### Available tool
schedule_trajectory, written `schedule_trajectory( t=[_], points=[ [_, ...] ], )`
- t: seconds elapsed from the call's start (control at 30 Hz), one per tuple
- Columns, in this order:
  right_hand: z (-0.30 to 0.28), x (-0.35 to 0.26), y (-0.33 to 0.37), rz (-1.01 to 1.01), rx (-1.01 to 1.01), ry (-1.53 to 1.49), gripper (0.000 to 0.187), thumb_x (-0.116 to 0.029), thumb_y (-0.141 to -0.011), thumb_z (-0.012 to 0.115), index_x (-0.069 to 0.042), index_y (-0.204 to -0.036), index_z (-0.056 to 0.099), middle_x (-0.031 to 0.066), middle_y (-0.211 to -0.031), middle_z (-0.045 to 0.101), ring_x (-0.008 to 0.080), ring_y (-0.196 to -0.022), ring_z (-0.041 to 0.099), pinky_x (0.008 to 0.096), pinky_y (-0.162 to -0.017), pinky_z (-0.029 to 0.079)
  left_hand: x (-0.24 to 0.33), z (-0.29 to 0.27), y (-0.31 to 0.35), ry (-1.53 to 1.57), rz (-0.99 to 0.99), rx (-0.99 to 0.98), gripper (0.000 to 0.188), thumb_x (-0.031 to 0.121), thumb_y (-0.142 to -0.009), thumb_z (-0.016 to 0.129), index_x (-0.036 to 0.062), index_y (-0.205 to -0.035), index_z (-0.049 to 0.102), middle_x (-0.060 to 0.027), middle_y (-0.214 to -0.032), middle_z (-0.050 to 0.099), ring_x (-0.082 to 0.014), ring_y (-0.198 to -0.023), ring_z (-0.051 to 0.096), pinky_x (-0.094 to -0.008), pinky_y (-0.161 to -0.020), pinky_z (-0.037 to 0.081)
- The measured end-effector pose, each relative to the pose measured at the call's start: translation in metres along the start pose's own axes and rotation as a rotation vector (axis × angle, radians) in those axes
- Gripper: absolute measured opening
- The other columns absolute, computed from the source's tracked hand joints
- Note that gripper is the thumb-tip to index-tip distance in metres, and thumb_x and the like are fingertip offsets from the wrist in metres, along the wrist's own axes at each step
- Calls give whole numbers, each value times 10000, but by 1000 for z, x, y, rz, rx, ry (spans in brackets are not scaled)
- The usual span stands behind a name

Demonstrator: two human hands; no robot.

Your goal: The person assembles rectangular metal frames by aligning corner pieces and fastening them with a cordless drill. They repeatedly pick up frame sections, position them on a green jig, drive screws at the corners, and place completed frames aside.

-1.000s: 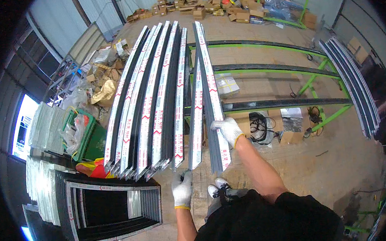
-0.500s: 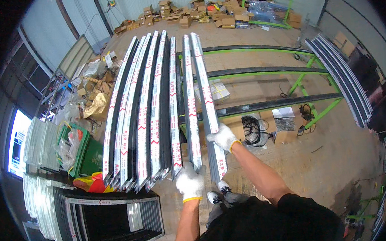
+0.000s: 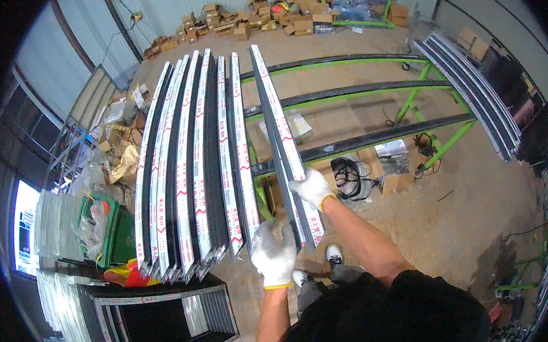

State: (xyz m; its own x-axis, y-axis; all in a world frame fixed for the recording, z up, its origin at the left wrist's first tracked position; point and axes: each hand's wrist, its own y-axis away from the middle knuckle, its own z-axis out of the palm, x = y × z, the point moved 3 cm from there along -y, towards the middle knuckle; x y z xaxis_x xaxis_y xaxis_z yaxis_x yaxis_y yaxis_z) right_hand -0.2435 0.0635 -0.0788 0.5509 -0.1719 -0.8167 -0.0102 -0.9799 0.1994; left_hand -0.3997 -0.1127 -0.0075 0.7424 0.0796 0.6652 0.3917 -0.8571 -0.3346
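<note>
My right hand (image 3: 313,188), in a white glove with a yellow cuff, is closed around the near part of the rightmost long profile bar (image 3: 278,115), which has white film with red marks and a dark side. My left hand (image 3: 272,258), gloved alike, is at the near end of the neighbouring bar (image 3: 241,141), thumb and fingers apart. It overlaps that bar's end; whether it touches is hard to see. Further left lie several more film-covered bars (image 3: 203,138) side by side.
The bars rest across a green rack with black-padded rails (image 3: 357,91). More bars (image 3: 472,93) lie at its right end. Dark frames (image 3: 162,297) stand at the lower left near a green bin (image 3: 121,232). Cartons (image 3: 302,26) line the back wall; a black cable coil (image 3: 351,177) lies under the rack.
The rightmost bar has swung away from its neighbour, widening the gap between them. My left hand has come off the bar end it was around, its thumb and fingers now spread. The view has shifted slightly.
</note>
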Motion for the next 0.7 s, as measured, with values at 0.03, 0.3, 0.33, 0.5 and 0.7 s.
schedule_trajectory(
  t=[0.03, 0.3, 0.33, 0.5, 0.7],
  points=[
    [-6, 5, -3, -36, 35, -22, 534, -404, -757, 807, 3, -1097, 741, 250, -1045, 764, 393, -990, 748, 458, -880, 588, 8, 5, 0, 39, 16, 11, 344, 252, -870, 790, 11, -1098, 699, -199, -958, 738, -371, -873, 725, -453, -817, 571],
    [-54, 79, -17, 0, -16, -66, 484, -421, -775, 801, -48, -1081, 758, 184, -963, 773, 312, -879, 755, 431, -786, 595, 72, 95, 0, -120, 21, -364, 557, 504, -876, 755, -15, -1075, 727, -252, -1004, 733, -437, -965, 706, -493, -890, 550],
    [-59, 82, -16, 26, -56, -74, 485, -414, -794, 793, -50, -1110, 746, 180, -977, 770, 310, -890, 746, 425, -797, 590, 81, 109, 2, -85, -6, -441, 629, 565, -853, 752, -23, -1075, 729, -265, -1017, 731, -445, -991, 701, -501, -909, 543],
    [-164, 123, -14, -198, -114, 58, 678, -556, -841, 733, 9, -1214, 698, 257, -1096, 738, 428, -1029, 710, 472, -912, 550, 110, 167, 15, -237, -245, -609, 671, 582, -786, 777, -58, -974, 709, -269, -967, 746, -440, -890, 718, -495, -868, 560],
    [-491, 299, -36, 58, 300, 450, 403, -291, -861, 698, -65, -1195, 714, 231, -1088, 747, 398, -993, 728, 485, -878, 580, 125, 213, 27, 78, -443, -353, 187, 120, -767, 731, -25, -850, 647, -98, -702, 663, -199, -571, 607, -392, -551, 494]
  ],
)
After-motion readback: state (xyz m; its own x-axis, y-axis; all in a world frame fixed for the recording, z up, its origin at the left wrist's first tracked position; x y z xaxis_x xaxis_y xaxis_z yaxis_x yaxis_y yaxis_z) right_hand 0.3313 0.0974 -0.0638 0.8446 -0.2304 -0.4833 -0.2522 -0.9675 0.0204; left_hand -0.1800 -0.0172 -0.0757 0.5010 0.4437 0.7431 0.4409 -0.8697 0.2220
